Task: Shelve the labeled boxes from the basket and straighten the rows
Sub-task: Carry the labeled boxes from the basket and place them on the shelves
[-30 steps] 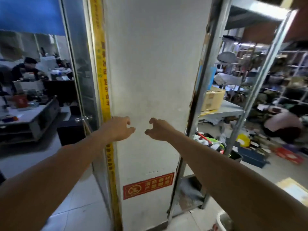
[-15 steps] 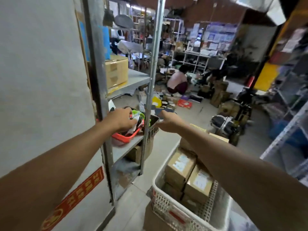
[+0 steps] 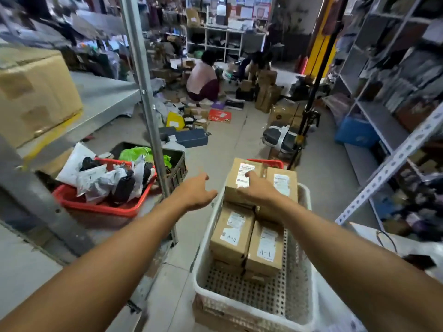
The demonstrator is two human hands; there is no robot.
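A white perforated basket [image 3: 254, 307] stands on the floor in front of me with several labeled cardboard boxes in it. The two nearest boxes read A-2 [image 3: 231, 238] and A-1 [image 3: 266, 250]. Further back, a box [image 3: 239, 180] and its neighbour [image 3: 284, 182] sit stacked higher. My right hand [image 3: 257, 188] hovers over the far left box, fingers loosely curled, holding nothing. My left hand [image 3: 195, 191] is in the air just left of the basket, relaxed and empty.
A metal shelf upright [image 3: 146, 99] rises at the left, with a big carton [image 3: 36, 92] on the shelf and a red basket [image 3: 96, 207] of mail bags below. Grey shelving [image 3: 393, 97] lines the right. People crouch among parcels [image 3: 203, 80] on the floor ahead.
My view has swung right from a white pillar to the aisle and down onto the basket. Both hands moved with it and now reach toward the boxes.
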